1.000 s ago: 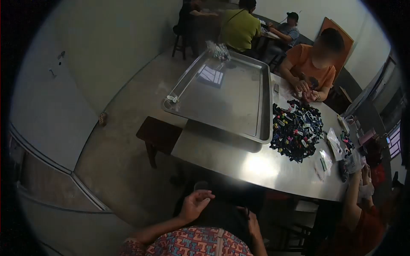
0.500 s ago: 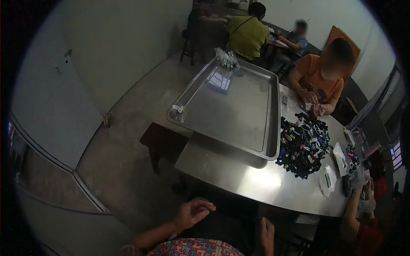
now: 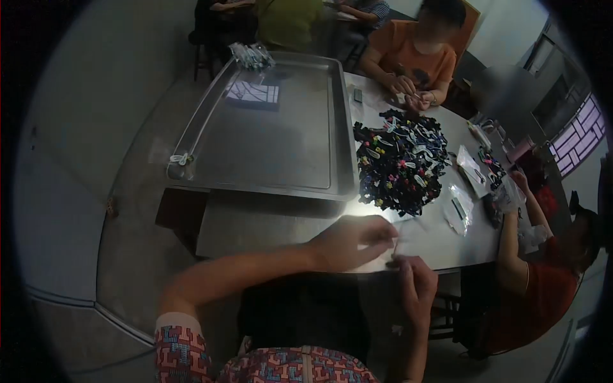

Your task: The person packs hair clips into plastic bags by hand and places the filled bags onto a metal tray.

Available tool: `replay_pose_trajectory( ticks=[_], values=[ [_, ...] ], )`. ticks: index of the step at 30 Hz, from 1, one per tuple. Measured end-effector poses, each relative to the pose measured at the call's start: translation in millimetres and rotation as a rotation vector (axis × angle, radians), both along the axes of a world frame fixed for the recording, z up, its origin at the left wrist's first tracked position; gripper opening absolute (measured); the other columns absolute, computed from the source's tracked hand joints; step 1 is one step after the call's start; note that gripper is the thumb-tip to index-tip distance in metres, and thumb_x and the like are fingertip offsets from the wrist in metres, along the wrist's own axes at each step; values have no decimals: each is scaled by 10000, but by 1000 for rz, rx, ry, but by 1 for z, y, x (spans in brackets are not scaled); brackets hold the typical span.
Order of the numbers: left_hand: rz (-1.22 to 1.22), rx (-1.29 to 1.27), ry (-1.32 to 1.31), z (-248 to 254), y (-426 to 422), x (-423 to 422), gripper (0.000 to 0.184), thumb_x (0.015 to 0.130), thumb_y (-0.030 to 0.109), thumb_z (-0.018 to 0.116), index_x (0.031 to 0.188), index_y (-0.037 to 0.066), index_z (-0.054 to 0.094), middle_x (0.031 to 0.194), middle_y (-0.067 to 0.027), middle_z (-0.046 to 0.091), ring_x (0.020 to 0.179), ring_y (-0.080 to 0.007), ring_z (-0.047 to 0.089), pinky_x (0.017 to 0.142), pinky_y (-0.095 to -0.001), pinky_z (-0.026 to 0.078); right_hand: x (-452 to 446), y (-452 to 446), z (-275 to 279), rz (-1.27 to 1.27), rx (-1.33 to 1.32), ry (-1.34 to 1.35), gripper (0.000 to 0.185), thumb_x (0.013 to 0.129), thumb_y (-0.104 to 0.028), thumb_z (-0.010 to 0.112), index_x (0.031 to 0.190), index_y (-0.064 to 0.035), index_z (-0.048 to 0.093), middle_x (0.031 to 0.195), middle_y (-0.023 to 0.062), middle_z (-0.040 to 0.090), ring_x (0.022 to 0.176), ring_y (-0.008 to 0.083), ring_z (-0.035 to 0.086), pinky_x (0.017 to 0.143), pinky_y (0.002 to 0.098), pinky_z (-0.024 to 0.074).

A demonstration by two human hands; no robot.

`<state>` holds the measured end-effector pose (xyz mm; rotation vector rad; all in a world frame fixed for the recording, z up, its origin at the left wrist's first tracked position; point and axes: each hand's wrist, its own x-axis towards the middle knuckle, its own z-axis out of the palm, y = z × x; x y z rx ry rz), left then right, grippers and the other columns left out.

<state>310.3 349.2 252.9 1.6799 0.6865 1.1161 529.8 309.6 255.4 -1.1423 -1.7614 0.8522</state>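
My left hand [image 3: 357, 242] is over the front edge of the metal table, fingers curled and tips close together, slightly blurred. Just right of it, my right hand [image 3: 418, 284] pinches thumb and finger together. A small, thin item seems to be between the two hands, too smeared to name. Beyond them lies a heap of small dark hair clips [image 3: 399, 169] dotted with white, yellow and pink. To the left of the heap, a large metal tray [image 3: 287, 182] holds a bundle of plastic-wrapped pieces [image 3: 252, 56] at its far corner and white clips [image 3: 182, 158] at its near-left corner.
Across the table a person in orange [image 3: 415, 57] handles small items. At the right, a person in red [image 3: 543, 274] holds a clear plastic bag [image 3: 509, 195]. Plastic packets [image 3: 458, 209] lie right of the heap. A dark stool [image 3: 179, 214] stands below the tray.
Both hands have risen from below the table edge to its front, coming close together. The view has turned right and downward, so the tray and heap appear further left.
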Motion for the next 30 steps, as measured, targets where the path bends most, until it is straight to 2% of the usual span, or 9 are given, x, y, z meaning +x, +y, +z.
replay_pose_trajectory(
  ticks=[1, 6, 7, 9, 13, 14, 16, 20, 30],
  values=[
    [16, -50, 21, -2, 15, 5, 240, 902, 136, 648, 1105, 13, 615, 986, -116, 688, 900, -178, 670, 833, -312, 531, 1, 14, 4, -60, 73, -73, 158, 929, -48, 583, 1035, 20, 679, 962, 145, 693, 880, 216, 659, 799, 305, 500],
    [92, -30, -110, -26, 66, 22, 261, 932, 136, 629, 1156, 4, 612, 1011, -76, 671, 908, -124, 633, 829, -300, 527, 5, 89, -6, -106, 369, -526, 381, 882, -154, 651, 1245, -62, 586, 1326, 167, 539, 1226, 356, 483, 1035, 441, 383],
    [197, 137, -18, -34, 67, 24, 259, 907, 102, 648, 1146, 7, 619, 1014, -96, 671, 903, -133, 642, 813, -302, 533, 8, 108, -17, -41, 392, -660, 448, 855, -188, 672, 1280, -91, 566, 1363, 163, 510, 1262, 371, 452, 1061, 458, 350],
    [202, 283, 82, -36, 61, 23, 268, 879, 52, 653, 1142, 7, 620, 1025, -117, 671, 915, -152, 653, 816, -306, 535, 15, 142, -31, 46, 530, -792, 459, 839, -180, 676, 1280, -109, 572, 1370, 162, 504, 1276, 374, 443, 1064, 462, 346],
    [163, 127, 48, -35, 56, 13, 335, 872, 40, 644, 1202, 5, 592, 1108, -112, 660, 1007, -188, 654, 919, -317, 528, 45, 228, -40, -26, 527, -769, 348, 833, -170, 685, 1170, -92, 653, 1229, 155, 610, 1127, 364, 564, 973, 436, 438],
    [161, 127, 42, -31, 55, 13, 335, 872, 40, 644, 1202, 5, 592, 1108, -112, 660, 1007, -188, 654, 919, -317, 528, 41, 237, -29, -23, 427, -608, 315, 847, -169, 679, 1150, -86, 661, 1198, 159, 621, 1117, 365, 567, 978, 434, 435],
    [92, -61, 30, -27, 53, 13, 343, 880, 51, 638, 1215, 2, 584, 1111, -116, 655, 1022, -175, 645, 925, -330, 526, 29, 248, -10, -79, 398, -397, 245, 879, -176, 667, 1098, -67, 681, 1130, 167, 643, 1068, 350, 587, 956, 424, 453],
    [29, -85, -10, -35, 58, 13, 337, 904, 64, 622, 1232, 4, 572, 1100, -99, 650, 1030, -147, 633, 917, -330, 528, -2, 245, -29, 27, 685, -564, 226, 853, -171, 689, 1059, -78, 695, 1116, 139, 653, 1033, 326, 593, 932, 416, 454],
    [-185, -98, -92, -32, 61, 8, 385, 852, -25, 674, 1215, 51, 570, 1199, -83, 610, 1142, -171, 589, 973, -327, 501, 27, 245, -29, -71, 490, -561, 174, 834, -128, 687, 1003, -92, 706, 1016, 106, 675, 989, 313, 605, 893, 401, 470]
  ],
)
